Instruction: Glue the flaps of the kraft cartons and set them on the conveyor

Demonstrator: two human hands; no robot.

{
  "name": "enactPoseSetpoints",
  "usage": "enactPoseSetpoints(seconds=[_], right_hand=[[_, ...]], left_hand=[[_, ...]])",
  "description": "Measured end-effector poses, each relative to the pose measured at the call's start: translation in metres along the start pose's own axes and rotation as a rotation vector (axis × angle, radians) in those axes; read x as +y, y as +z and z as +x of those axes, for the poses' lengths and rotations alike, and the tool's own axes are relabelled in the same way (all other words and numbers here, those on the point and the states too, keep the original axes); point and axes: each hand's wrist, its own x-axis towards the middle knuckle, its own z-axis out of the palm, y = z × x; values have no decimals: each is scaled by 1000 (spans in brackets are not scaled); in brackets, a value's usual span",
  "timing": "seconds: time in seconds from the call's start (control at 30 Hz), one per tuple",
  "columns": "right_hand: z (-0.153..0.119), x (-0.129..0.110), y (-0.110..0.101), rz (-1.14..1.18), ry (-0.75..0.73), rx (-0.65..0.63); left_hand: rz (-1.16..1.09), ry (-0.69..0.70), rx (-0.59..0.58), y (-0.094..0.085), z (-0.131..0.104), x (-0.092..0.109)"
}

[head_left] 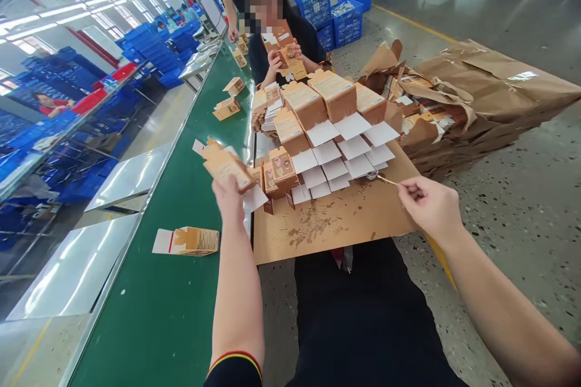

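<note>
My left hand [228,196] is closed on a tan printed cardboard box [224,163] with its flaps out, held above the edge of the green belt. My right hand [431,202] pinches a thin pale stick [388,180]. The stick's far end is at a small clear round dish [372,175] beside the box pile. Between my hands, several tan boxes [305,100] are stacked with their white flaps [324,152] pointing toward me. They rest on a brown cardboard sheet [327,224] marked with dark, wet-looking smears.
On the green conveyor belt [149,314] lie an open-flapped box [195,242] and more boxes farther along. Across from me a person [295,30] holds another carton. Paper-wrapped stacks [490,84] stand at the right; blue crates [313,3] are behind.
</note>
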Motion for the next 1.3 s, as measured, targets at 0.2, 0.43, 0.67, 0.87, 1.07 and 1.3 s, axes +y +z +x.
enactPoseSetpoints(seconds=[0.2,0.43,0.67,0.87,1.07,1.3], right_hand=[[53,-2,8,-338,-79,-248],[77,-3,30,-465,-122,-429],[69,0,11,-463,-107,-364],[-34,-26,27,119,-182,-329],[-107,-57,103,350,-262,-507],[-109,-51,123,310,-344,-529]], left_hand=[[-256,-157,-131,-71,-90,13],[-250,-366,-179,-63,-180,-35],[-237,-457,-177,-55,-195,-64],[-232,-426,-117,-41,-194,-54],[-191,-332,-43,-34,-184,-50],[-150,-307,-20,-28,-187,-50]])
